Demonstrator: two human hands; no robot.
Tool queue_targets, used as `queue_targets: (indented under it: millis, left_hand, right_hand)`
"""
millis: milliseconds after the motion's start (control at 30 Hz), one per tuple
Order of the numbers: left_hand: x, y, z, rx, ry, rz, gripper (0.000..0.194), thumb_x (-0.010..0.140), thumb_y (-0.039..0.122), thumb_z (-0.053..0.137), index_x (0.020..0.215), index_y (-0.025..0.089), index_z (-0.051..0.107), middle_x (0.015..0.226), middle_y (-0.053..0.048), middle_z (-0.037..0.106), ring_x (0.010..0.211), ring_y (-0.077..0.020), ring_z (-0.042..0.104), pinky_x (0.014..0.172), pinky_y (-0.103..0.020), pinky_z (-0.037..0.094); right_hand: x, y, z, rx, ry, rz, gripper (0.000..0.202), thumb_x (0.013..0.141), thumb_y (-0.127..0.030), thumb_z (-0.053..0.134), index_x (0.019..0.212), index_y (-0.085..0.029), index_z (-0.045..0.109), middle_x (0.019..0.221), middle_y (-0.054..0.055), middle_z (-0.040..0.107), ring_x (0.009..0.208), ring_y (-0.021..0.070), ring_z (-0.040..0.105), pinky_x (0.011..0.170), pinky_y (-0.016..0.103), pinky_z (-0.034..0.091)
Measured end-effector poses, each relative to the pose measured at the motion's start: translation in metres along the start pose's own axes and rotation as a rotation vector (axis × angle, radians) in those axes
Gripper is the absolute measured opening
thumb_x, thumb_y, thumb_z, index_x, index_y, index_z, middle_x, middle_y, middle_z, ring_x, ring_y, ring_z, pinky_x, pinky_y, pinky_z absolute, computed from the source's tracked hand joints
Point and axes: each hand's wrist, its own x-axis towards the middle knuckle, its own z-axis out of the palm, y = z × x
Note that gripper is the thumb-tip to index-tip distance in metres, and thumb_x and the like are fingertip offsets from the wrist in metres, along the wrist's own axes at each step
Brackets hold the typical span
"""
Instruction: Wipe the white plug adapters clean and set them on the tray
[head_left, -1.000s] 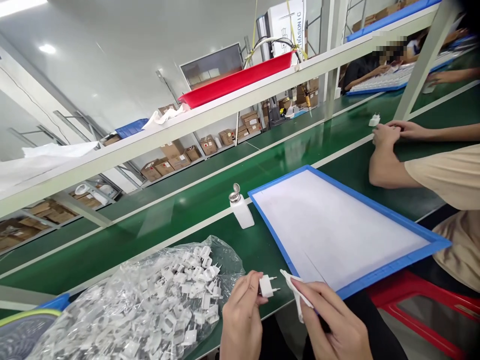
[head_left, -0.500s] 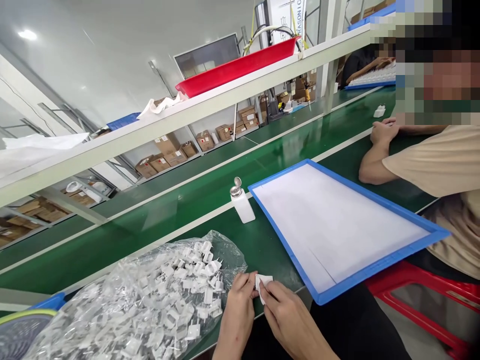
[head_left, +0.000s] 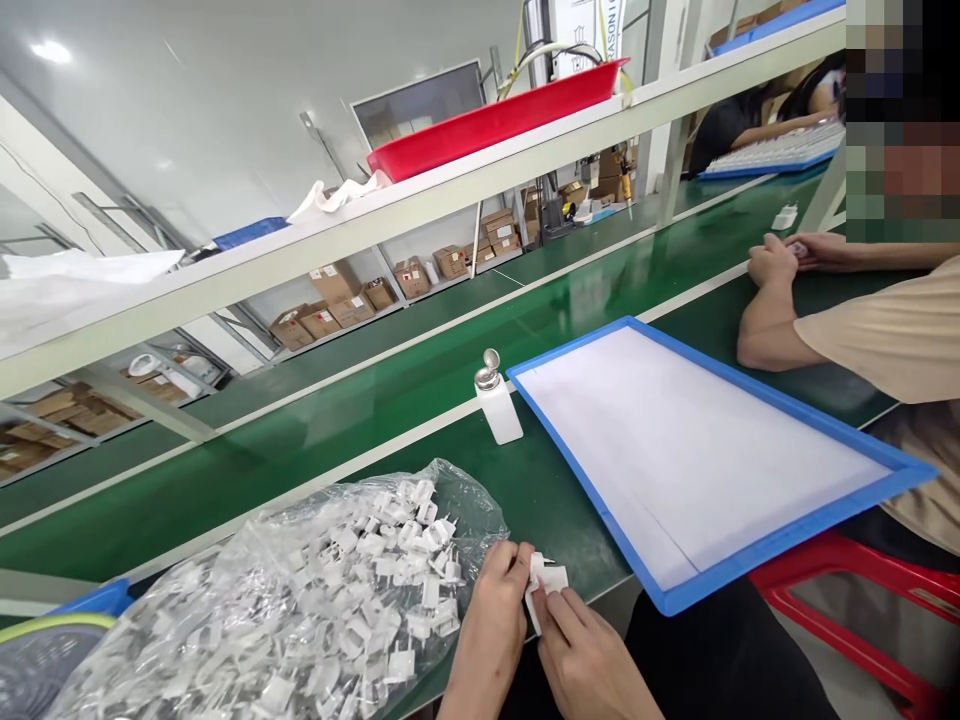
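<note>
My left hand (head_left: 491,625) is closed, its thumb and fingers pinching a white plug adapter (head_left: 537,562) whose dark pins point right. Against that plug, my right hand (head_left: 589,650) presses a folded white cloth (head_left: 556,578), its fingers closed on it. Both hands meet over the near edge of the green table (head_left: 551,500). Just left of them lies a clear plastic bag (head_left: 469,500) full of loose white plug adapters (head_left: 375,600). My fingers and the cloth partly cover the held plug.
A white pump bottle (head_left: 499,412) with its metal lid raised stands behind my hands. To the right lies a blue-rimmed tray (head_left: 675,598) lined in white, jutting past the table edge. A co-worker's hands (head_left: 776,262) are beyond it. A red tray (head_left: 495,125) rests on the overhead shelf.
The plug's body and pins now show between my hands, where fingers and cloth covered more before. The whole view has shifted slightly. The co-worker's hands have moved apart a little.
</note>
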Motion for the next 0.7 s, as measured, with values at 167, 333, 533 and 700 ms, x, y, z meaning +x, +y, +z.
queue_targets:
  millis: [167,333,533,700]
  left_hand:
    - [0.000,0.004,-0.002,-0.041,0.001,-0.014,0.035,0.095,0.007,0.038,0.111,0.016,0.068,0.092,-0.007,0.062,0.086,-0.0211,0.062,0.076,-0.032,0.054]
    - [-0.001,0.012,-0.005,-0.085,0.019,-0.055,0.042,0.097,0.007,0.030,0.102,0.015,0.070,0.088,-0.008,0.060,0.082,-0.0218,0.061,0.074,-0.034,0.054]
    - [-0.002,0.011,-0.003,-0.182,0.061,-0.068,0.039,0.094,0.008,0.037,0.109,0.016,0.072,0.090,-0.009,0.063,0.086,-0.0231,0.063,0.078,-0.038,0.058]
    - [-0.002,0.008,-0.008,-0.340,0.102,-0.103,0.051,0.087,0.001,0.036,0.118,0.017,0.073,0.094,-0.010,0.070,0.086,-0.0192,0.069,0.069,-0.028,0.061]
  right_hand:
    - [0.013,0.005,-0.012,0.045,-0.087,0.016,0.036,0.094,-0.002,0.039,0.122,-0.002,0.062,0.089,0.013,0.067,0.078,0.0233,0.066,0.067,0.033,0.061]
    - [0.024,0.015,-0.011,0.059,-0.140,0.071,0.038,0.096,-0.004,0.038,0.125,-0.003,0.061,0.092,0.014,0.068,0.081,0.0245,0.068,0.071,0.035,0.063]
    - [0.011,0.007,-0.012,0.169,-0.190,0.046,0.042,0.090,-0.001,0.036,0.118,-0.005,0.066,0.090,0.014,0.069,0.080,0.0237,0.069,0.073,0.033,0.062]
    - [-0.009,-0.005,-0.038,0.308,-0.294,0.082,0.042,0.084,-0.001,0.036,0.094,-0.020,0.072,0.072,0.001,0.060,0.059,0.0115,0.064,0.056,0.014,0.051]
